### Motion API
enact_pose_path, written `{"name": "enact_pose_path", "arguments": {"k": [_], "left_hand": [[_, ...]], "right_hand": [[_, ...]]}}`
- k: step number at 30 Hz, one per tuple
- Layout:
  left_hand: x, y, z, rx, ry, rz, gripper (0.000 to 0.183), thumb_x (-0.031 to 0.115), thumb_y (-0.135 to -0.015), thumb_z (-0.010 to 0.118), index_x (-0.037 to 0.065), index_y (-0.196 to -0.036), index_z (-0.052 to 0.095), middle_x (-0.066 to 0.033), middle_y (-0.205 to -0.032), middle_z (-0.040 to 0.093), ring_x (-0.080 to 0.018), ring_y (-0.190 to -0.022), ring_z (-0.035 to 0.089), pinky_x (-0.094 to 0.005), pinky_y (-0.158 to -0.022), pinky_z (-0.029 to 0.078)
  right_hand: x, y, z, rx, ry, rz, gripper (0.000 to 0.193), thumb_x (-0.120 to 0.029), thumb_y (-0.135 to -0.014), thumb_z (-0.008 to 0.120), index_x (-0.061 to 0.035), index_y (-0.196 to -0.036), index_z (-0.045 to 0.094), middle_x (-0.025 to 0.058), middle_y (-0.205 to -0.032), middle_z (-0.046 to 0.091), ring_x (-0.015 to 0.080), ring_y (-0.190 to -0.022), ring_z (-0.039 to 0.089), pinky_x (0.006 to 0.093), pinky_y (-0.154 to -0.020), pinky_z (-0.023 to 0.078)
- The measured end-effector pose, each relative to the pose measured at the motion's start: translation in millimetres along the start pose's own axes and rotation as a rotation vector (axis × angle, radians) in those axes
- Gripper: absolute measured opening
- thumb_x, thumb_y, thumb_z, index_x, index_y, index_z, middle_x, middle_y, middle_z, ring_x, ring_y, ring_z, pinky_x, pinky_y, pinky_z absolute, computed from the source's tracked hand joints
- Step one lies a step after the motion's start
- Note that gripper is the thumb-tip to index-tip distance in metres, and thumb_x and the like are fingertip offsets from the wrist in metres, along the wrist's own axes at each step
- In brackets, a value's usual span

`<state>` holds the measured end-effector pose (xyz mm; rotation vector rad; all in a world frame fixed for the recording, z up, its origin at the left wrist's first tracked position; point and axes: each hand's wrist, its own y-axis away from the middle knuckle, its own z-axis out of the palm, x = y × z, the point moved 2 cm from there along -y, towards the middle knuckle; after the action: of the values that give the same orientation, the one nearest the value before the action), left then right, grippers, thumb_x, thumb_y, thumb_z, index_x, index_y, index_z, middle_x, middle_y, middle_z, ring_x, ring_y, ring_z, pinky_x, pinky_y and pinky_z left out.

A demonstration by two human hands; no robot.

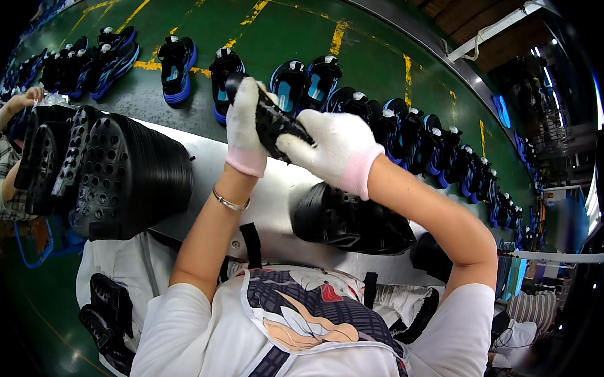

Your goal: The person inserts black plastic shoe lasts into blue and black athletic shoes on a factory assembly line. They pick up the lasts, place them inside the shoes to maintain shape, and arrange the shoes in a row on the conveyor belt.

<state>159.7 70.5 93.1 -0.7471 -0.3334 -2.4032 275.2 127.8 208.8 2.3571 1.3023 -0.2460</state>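
In front of me I hold up a black plastic shoe insert (271, 124), narrow, curved and dotted with holes. My left hand (244, 120), in a white glove with a pink cuff, is closed round its far left side. My right hand (337, 145), gloved alike, pinches its near right end. Below my right hand, a wrapped stack of similar black pieces (347, 220) lies on the metal ledge (249, 207). Beyond my hands, black and blue sneakers (289, 88) with white stuffing stand in a row.
Large stacks of perforated black pieces (129, 176) stand left of my forearm. More black pieces (108, 311) lie on white cloth at lower left. The sneakers stand on a green surface (364, 58) with yellow marks. At the left edge is another person's hand (27, 99).
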Motion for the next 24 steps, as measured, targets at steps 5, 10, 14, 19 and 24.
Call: {"name": "enact_pose_path", "arguments": {"k": [5,10,14,19,24], "left_hand": [[-11.3,-12.0,-13.5,0.030,-0.494,-0.157,0.064,0.060,-0.093,0.046,0.000,-0.106,0.062,-0.0077,-0.088,0.064,-0.0155,-0.071,0.062,-0.0289,-0.056,0.050],[-37.3,-32.0,-49.3,-0.228,-1.473,0.334,0.040,0.032,-0.088,0.061,0.002,-0.115,0.061,-0.0144,-0.112,0.063,-0.0265,-0.092,0.063,-0.0354,-0.077,0.052],[-67.4,-37.7,-41.9,-0.284,-1.827,0.215,0.022,0.024,-0.086,0.062,0.007,-0.099,0.062,-0.0131,-0.103,0.059,-0.0342,-0.100,0.057,-0.0437,-0.085,0.050],[-88.7,-28.1,-45.8,-0.243,-1.759,0.168,0.028,0.032,-0.086,0.063,0.007,-0.098,0.063,-0.0147,-0.099,0.060,-0.0350,-0.091,0.062,-0.0452,-0.077,0.052],[-86.0,-31.7,-43.4,-0.297,-1.672,0.072,0.033,0.033,-0.086,0.062,0.008,-0.108,0.063,-0.0159,-0.108,0.063,-0.0386,-0.095,0.060,-0.0460,-0.082,0.050]], "right_hand": [[34.9,-20.6,-2.1,-0.034,0.194,0.075,0.045,-0.047,-0.086,0.054,-0.0036,-0.079,0.066,0.0179,-0.070,0.064,0.0355,-0.070,0.064,0.0423,-0.067,0.050],[76.2,-35.8,-14.1,-0.163,0.204,0.194,0.052,-0.048,-0.083,0.049,0.0000,-0.085,0.070,0.0213,-0.082,0.068,0.0348,-0.082,0.066,0.0404,-0.078,0.052],[86.8,-47.9,-16.9,-0.226,0.176,0.193,0.052,-0.049,-0.082,0.053,-0.0003,-0.088,0.070,0.0195,-0.080,0.068,0.0328,-0.080,0.066,0.0390,-0.078,0.051],[82.6,-75.4,-24.7,-0.433,0.131,0.295,0.054,-0.048,-0.078,0.059,0.0020,-0.095,0.069,0.0155,-0.075,0.065,0.0239,-0.065,0.063,0.0349,-0.065,0.051],[84.0,-112.4,-20.7,-0.515,0.178,0.240,0.055,-0.048,-0.078,0.061,0.0049,-0.090,0.067,0.0121,-0.073,0.061,0.0234,-0.058,0.061,0.0355,-0.058,0.051]]}}
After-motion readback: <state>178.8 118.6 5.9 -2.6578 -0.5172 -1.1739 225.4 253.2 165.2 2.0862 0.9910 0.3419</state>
